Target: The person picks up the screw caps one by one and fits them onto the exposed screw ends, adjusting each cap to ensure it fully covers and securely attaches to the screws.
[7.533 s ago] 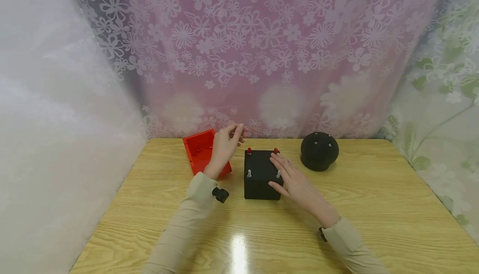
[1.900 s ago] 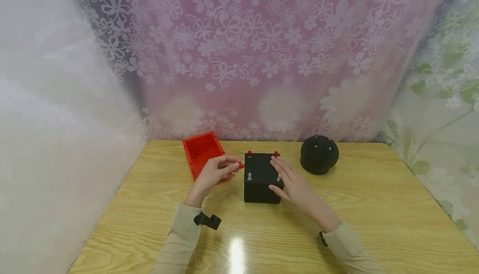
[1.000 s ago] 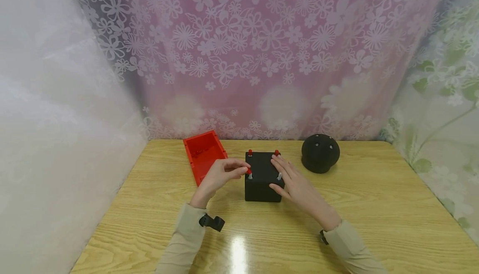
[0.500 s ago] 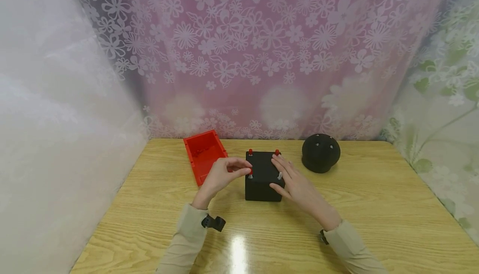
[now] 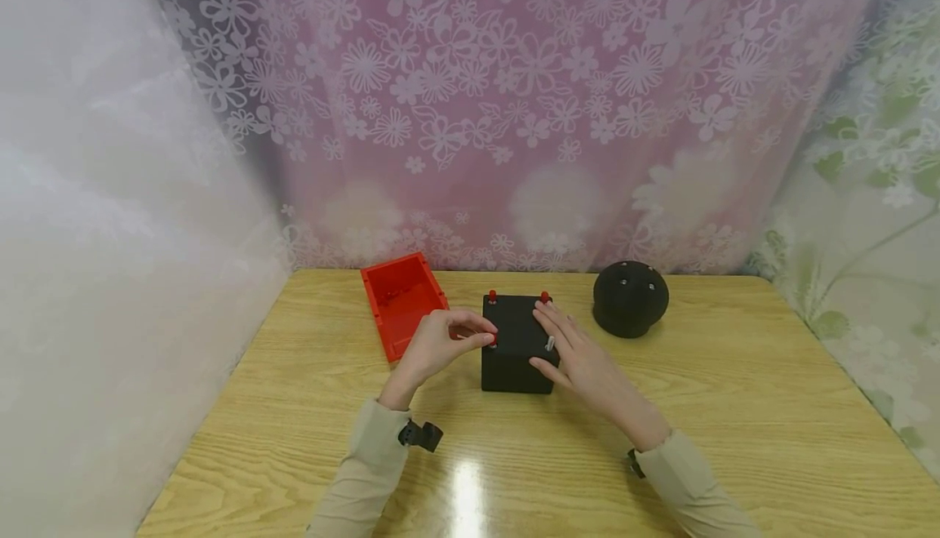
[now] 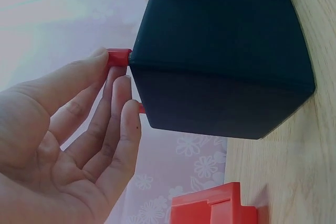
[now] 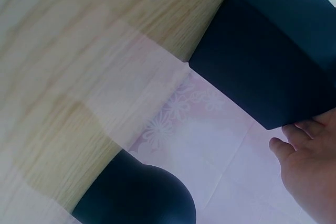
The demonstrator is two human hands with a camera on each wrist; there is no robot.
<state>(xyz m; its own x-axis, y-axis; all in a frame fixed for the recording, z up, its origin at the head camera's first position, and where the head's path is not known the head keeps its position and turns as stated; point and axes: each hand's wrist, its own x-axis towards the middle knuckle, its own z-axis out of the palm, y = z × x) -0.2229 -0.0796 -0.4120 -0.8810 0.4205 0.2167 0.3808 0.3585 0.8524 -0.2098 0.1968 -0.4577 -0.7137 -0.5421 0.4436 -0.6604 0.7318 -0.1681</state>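
Note:
A black box [image 5: 517,373] stands on the table, with a post at each corner of its top. Thumb and fingertips of my left hand [image 5: 432,347] pinch a small red cap [image 6: 118,57], which sits on the front left post close to the box's surface. Two more red caps top the back left [image 5: 492,296] and back right posts. A bare silver threaded post [image 5: 550,344] sticks up at the front right. My right hand [image 5: 585,361] rests on the box's right side, fingers straight across the top edge; in the right wrist view its fingertips touch the box.
Behind my left hand lies a red tray [image 5: 400,327] with small red pieces inside. A black rounded object [image 5: 630,300] with silver dots stands at the back right. A floral curtain [image 5: 470,154] hangs behind the wooden table [image 5: 294,415].
My left hand moved from over the red tray to the box with a red cap. The cap went onto the front left post and now sits lower. My right hand stayed put.

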